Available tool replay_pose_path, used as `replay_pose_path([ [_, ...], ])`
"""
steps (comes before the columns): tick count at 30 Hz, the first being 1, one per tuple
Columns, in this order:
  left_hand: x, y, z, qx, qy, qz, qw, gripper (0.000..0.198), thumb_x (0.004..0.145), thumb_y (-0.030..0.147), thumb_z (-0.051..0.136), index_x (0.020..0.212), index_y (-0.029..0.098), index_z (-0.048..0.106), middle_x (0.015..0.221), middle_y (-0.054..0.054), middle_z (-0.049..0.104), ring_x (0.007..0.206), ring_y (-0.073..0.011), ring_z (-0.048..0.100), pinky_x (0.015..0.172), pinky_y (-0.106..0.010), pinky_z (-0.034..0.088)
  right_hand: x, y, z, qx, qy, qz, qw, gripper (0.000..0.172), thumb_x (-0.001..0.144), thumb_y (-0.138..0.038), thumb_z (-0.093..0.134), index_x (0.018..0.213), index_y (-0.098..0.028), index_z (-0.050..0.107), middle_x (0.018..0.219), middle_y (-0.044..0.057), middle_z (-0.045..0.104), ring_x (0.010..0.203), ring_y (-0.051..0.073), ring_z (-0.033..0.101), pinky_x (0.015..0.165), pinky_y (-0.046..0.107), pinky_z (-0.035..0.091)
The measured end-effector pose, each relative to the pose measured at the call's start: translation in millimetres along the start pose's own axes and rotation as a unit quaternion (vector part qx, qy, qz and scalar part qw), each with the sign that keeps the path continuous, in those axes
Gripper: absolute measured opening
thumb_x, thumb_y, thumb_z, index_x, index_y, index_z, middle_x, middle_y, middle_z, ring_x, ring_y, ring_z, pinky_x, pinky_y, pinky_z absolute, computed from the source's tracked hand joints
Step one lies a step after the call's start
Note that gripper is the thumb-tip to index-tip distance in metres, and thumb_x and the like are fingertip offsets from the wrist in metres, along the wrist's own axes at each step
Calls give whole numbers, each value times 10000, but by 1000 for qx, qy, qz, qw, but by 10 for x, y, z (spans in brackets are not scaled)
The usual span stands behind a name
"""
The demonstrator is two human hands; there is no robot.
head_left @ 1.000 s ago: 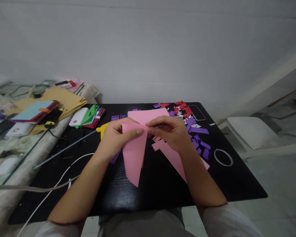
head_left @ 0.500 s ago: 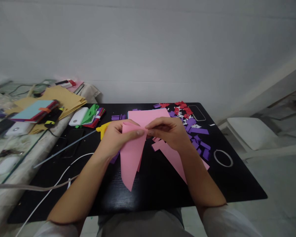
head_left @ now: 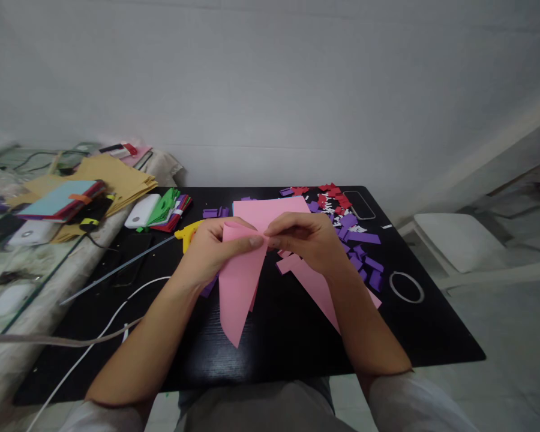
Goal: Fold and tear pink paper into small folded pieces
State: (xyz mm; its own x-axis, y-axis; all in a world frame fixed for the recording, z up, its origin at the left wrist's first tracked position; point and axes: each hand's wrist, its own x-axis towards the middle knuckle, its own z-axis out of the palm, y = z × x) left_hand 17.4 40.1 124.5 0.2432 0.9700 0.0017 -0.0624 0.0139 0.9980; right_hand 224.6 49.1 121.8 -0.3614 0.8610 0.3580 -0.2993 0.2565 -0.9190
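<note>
My left hand (head_left: 213, 246) is closed on a folded sheet of pink paper (head_left: 239, 288), its thumb pressed flat along the upper edge. The sheet hangs down in a long point over the black table. At the paper's upper right corner, my right hand (head_left: 308, 240) pinches the edge between thumb and fingertips, close to the left thumb. Behind both hands lies more pink paper (head_left: 270, 207), stacked flat. Another pink piece (head_left: 317, 291) rests under my right forearm. A yellow glue gun (head_left: 188, 235) is partly hidden behind my left hand.
Purple paper pieces (head_left: 364, 264) and red scraps (head_left: 335, 195) lie scattered on the right of the black table (head_left: 270, 360), near a clear ring (head_left: 406, 287). Green folded paper (head_left: 164, 207) and a white power bank (head_left: 141, 210) sit left. A white cable (head_left: 112, 321) crosses the left side.
Both hands hold the pink paper in nearly the same pose as before. The whole view has shifted only slightly.
</note>
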Motion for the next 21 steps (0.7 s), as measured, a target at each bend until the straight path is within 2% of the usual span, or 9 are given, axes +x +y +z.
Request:
replay_pose_path([
  [7, -4, 12, -4, -22, -10, -17, 1000, 286, 649, 388, 957, 719, 162, 796, 662, -13, 690, 539, -89, 557, 493, -188, 407, -4, -13, -11, 7, -16, -4, 1000, 199, 741, -240, 957, 902, -227, 842, 857, 16, 795, 718, 126, 722, 644, 247, 626],
  [15, -2, 13, -12, -29, -32, -35, 998, 225, 653, 331, 945, 730, 173, 803, 662, -9, 695, 535, -92, 561, 491, -191, 404, 0, 11, -20, -21, -30, -62, 997, 179, 777, -158, 920, 916, -253, 857, 866, 13, 791, 770, 126, 728, 679, 239, 626],
  [21, 0, 26, -11, -19, -38, -39, 998, 213, 640, 326, 940, 715, 175, 809, 661, -18, 708, 531, -98, 563, 494, -200, 411, -8, 20, -29, -3, -45, -73, 996, 220, 763, -118, 923, 916, -264, 864, 884, 12, 792, 778, 120, 739, 702, 237, 640],
])
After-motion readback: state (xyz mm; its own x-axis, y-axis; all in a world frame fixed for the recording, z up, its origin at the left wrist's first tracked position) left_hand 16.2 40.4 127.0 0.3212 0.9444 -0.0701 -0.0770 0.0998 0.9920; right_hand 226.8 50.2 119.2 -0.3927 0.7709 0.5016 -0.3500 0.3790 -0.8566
